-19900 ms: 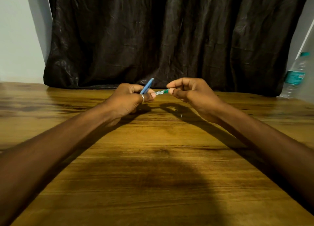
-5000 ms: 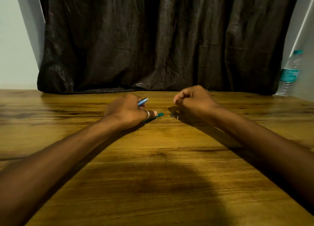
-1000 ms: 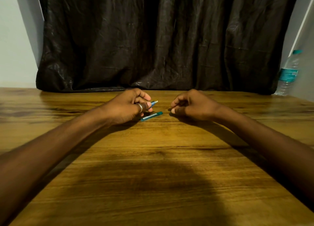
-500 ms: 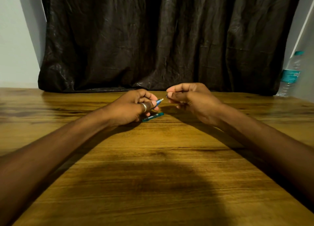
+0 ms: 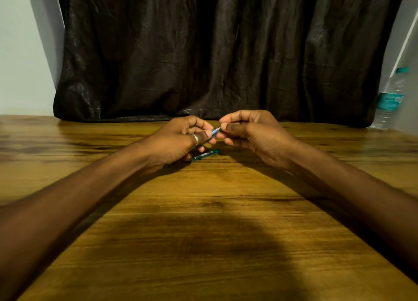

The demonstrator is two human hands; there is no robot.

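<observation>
Both bare forearms reach forward and converge, knuckles up. The left hand (image 5: 181,140) curls round a blue pen (image 5: 214,132), thumb lying along it. The right hand (image 5: 253,135), fingers curled, pinches the pen's tip between thumb and forefinger.

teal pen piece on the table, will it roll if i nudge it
The slim teal plastic pen piece looks light, so a nudge probably shifts it. Its flattish outline suggests sliding rather than rolling on the wooden table.
</observation>
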